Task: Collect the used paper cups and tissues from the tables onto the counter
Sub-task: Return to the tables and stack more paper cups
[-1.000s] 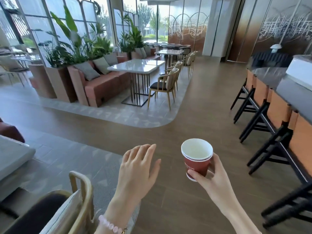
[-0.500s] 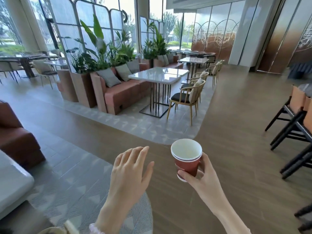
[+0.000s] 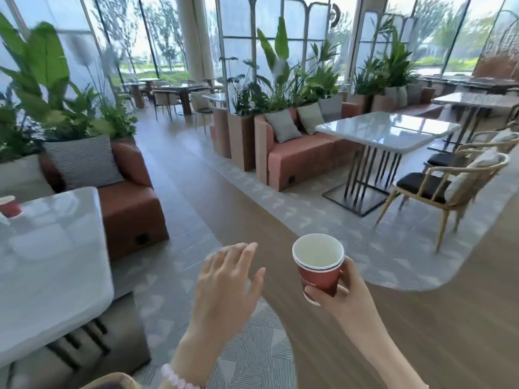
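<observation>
My right hand [image 3: 346, 300] holds a red paper cup [image 3: 318, 265] upright at chest height; its rim shows a doubled edge, as if two cups are stacked, and the inside looks empty. My left hand [image 3: 227, 287] floats beside it with fingers spread, holding nothing. At the far left edge another red paper cup [image 3: 9, 206] stands on a white table [image 3: 56, 262]. No tissue is visible, and the counter is out of view.
A brown sofa [image 3: 126, 197] with a striped cushion sits behind the left table. Ahead on the right are a pink sofa [image 3: 297, 155], a white marble table [image 3: 387, 131] and wooden chairs [image 3: 449, 186]. A wood-floor aisle [image 3: 224, 197] runs between the two seating areas.
The view has swung left: the counter and bar stools have left the frame, and the left table with its red cup has come in. Both hands keep their pose.
</observation>
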### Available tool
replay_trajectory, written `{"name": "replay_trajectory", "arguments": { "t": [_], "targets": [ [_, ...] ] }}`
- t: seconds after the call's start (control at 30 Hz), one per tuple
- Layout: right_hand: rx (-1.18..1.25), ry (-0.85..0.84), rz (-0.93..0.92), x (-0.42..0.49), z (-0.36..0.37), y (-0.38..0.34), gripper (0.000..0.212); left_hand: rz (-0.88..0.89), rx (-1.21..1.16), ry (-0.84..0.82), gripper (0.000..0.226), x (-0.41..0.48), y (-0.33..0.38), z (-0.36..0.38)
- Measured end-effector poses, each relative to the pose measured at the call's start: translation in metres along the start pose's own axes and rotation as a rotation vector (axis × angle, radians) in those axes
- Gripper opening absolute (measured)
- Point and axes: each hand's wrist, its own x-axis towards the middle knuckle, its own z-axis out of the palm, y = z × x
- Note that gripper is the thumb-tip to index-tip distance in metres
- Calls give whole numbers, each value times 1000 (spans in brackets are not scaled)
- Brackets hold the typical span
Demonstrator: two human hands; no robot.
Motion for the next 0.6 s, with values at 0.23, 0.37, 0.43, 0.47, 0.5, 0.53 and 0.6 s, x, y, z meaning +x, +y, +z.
{"name": "replay_trajectory", "arguments": {
  "t": [0.23,0.37,0.43,0.47,0.5,0.53,0.6],
  "targets": [
    [42,-126,10,110,20,13,63,-126,115,-36,47,60,-29,44],
    [61,-180,12,173,44,22,64,-185,136,-42,47,96,-58,72],
    [64,-215,7,207,60,29,65,-208,150,-30,47,117,-78,87],
    [64,-233,-3,226,70,31,65,-222,160,-17,47,129,-90,95],
    [68,-256,-14,245,81,34,65,-236,170,-7,47,141,-103,102],
    [73,-279,-22,264,93,35,64,-250,181,-1,47,153,-117,109],
    [80,-322,-40,304,118,35,63,-281,200,11,48,179,-146,123]
  ]
}}
